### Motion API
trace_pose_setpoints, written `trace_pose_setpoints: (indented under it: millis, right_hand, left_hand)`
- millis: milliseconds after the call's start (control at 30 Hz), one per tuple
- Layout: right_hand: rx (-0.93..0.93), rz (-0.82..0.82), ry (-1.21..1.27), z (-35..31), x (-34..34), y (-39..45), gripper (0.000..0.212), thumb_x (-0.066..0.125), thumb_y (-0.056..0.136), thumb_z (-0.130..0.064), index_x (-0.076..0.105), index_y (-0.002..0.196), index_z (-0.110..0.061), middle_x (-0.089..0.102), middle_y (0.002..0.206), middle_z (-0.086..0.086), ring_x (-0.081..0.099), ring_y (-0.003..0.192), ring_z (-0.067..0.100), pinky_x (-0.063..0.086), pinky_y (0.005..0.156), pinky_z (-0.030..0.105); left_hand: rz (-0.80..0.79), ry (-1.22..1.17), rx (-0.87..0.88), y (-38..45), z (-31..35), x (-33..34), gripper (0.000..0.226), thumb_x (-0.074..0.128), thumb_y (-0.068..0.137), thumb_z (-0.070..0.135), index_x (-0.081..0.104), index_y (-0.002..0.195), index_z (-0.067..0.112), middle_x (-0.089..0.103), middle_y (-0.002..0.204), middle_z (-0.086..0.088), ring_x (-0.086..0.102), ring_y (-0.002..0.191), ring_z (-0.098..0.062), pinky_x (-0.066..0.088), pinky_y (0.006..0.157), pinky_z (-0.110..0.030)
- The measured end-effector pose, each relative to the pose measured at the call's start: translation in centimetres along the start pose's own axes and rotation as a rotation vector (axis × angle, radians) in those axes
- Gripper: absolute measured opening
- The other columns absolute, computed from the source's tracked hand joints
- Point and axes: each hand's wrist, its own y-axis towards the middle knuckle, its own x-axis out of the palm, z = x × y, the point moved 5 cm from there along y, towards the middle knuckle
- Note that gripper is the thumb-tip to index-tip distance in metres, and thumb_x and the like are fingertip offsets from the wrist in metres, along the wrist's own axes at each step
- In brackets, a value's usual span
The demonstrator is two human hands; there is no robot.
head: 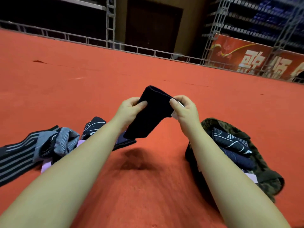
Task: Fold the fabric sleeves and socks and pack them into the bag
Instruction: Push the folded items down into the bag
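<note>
A person's left hand (130, 106) and right hand (184, 106) pinch a folded dark sock (152, 112) above the red floor (148, 186), striped socks (41, 145) piled at left, a half-filled camouflage bag (261, 175) at right.

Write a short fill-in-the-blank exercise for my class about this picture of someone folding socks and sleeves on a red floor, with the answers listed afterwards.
1. Both hands hold a dark sock in the ____, above the red floor.
2. The camouflage bag lies on the person's ____ side.
3. The striped sleeve and the other unfolded pieces lie on the person's ____ side.
4. The left hand and the right hand each ____ an edge of the sock.

Answers: air; right; left; pinch
</note>
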Motion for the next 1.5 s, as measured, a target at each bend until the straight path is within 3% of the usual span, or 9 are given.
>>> trace_pose_setpoints:
  millis: [200, 300, 400, 567, 767, 1000, 1133, 1267, 1500]
  right_hand:
    - [0.326, -0.254, -0.126, 7.4, 0.0, -6.3, 0.019, 0.06, 0.091, -0.016, 0.057, 0.072, -0.02, 0.054, 0.067, -0.003, 0.048, 0.061, 0.012, 0.035, 0.053, 0.025]
    - [0.63, -0.545, -0.269, 12.5, 1.1, -11.5, 0.019, 0.058, 0.093, -0.019, 0.055, 0.075, -0.02, 0.053, 0.064, -0.004, 0.047, 0.053, 0.007, 0.035, 0.046, 0.018]
    - [0.66, -0.674, -0.422, 15.8, 1.8, -14.0, 0.017, 0.061, 0.091, -0.023, 0.056, 0.075, -0.02, 0.054, 0.068, -0.003, 0.047, 0.056, 0.007, 0.036, 0.051, 0.021]
    - [0.486, -0.572, -0.546, 16.5, 2.3, -12.7, 0.019, 0.065, 0.088, -0.026, 0.056, 0.072, -0.022, 0.054, 0.058, -0.002, 0.047, 0.045, 0.005, 0.037, 0.05, 0.021]
    - [0.426, -0.462, -0.633, 17.7, 1.3, -11.2, 0.014, 0.066, 0.086, -0.03, 0.061, 0.077, -0.02, 0.064, 0.068, -0.003, 0.055, 0.051, 0.006, 0.045, 0.059, 0.025]
    - [0.321, -0.505, -0.709, 18.3, 1.6, -10.4, 0.016, 0.07, 0.084, -0.029, 0.059, 0.083, -0.017, 0.057, 0.084, 0.0, 0.059, 0.063, 0.012, 0.051, 0.062, 0.03]
    - [0.411, -0.696, -0.713, 18.5, 1.6, -9.8, 0.03, 0.069, 0.085, -0.031, 0.06, 0.109, -0.015, 0.055, 0.092, -0.004, 0.057, 0.075, 0.009, 0.046, 0.066, 0.02]
    - [0.436, -0.856, -0.695, 17.0, 1.3, -8.6, 0.014, 0.071, 0.084, -0.026, 0.057, 0.086, -0.022, 0.058, 0.083, -0.006, 0.053, 0.076, 0.009, 0.042, 0.069, 0.026]
    - [-0.118, -0.548, -0.931, 9.5, 1.0, -3.7, 0.017, 0.07, 0.082, -0.028, 0.057, 0.091, -0.019, 0.057, 0.084, -0.005, 0.059, 0.075, 0.021, 0.044, 0.069, 0.034]
  left_hand:
    - [-0.42, -0.181, -0.422, -9.0, -6.7, 1.3, 0.035, 0.06, 0.074, 0.027, 0.061, 0.107, 0.015, 0.07, 0.098, -0.002, 0.064, 0.088, -0.016, 0.049, 0.074, -0.03]
    - [-0.678, -0.064, -0.746, -15.3, -11.2, 1.2, 0.051, 0.066, 0.067, 0.04, 0.06, 0.114, 0.021, 0.069, 0.099, -0.003, 0.066, 0.079, -0.017, 0.052, 0.067, -0.028]
    - [-0.705, 0.161, -0.862, -17.3, -13.7, 0.2, 0.042, 0.06, 0.076, 0.043, 0.056, 0.113, 0.022, 0.064, 0.086, -0.003, 0.062, 0.064, -0.014, 0.054, 0.062, -0.028]
    - [-0.52, 0.434, -0.78, -15.1, -14.2, -0.7, 0.008, 0.054, 0.093, 0.027, 0.052, 0.099, 0.022, 0.06, 0.083, 0.0, 0.06, 0.062, -0.011, 0.051, 0.054, -0.025]
    - [-0.342, 0.686, -0.631, -12.4, -14.9, -1.2, 0.019, 0.065, 0.084, 0.033, 0.051, 0.078, 0.021, 0.063, 0.074, 0.004, 0.062, 0.069, -0.017, 0.045, 0.061, -0.026]
    - [-0.358, 0.947, -0.541, -10.4, -15.4, -0.7, 0.039, 0.071, 0.075, 0.041, 0.057, 0.105, 0.02, 0.064, 0.099, 0.001, 0.065, 0.088, -0.019, 0.05, 0.082, -0.032]
    - [-0.479, 0.898, -0.586, -9.8, -15.2, 0.0, 0.019, 0.069, 0.082, 0.034, 0.057, 0.082, 0.018, 0.061, 0.076, 0.001, 0.056, 0.07, -0.015, 0.043, 0.066, -0.027]
    - [-0.414, 0.498, -0.598, -9.3, -14.5, -0.1, 0.015, 0.062, 0.089, 0.021, 0.052, 0.079, 0.017, 0.051, 0.068, -0.002, 0.046, 0.058, -0.013, 0.041, 0.053, -0.023]
    - [-0.357, 0.841, -0.021, -5.0, -6.7, -1.4, 0.014, 0.067, 0.082, 0.03, 0.059, 0.091, 0.023, 0.065, 0.091, 0.006, 0.059, 0.084, -0.013, 0.045, 0.079, -0.031]
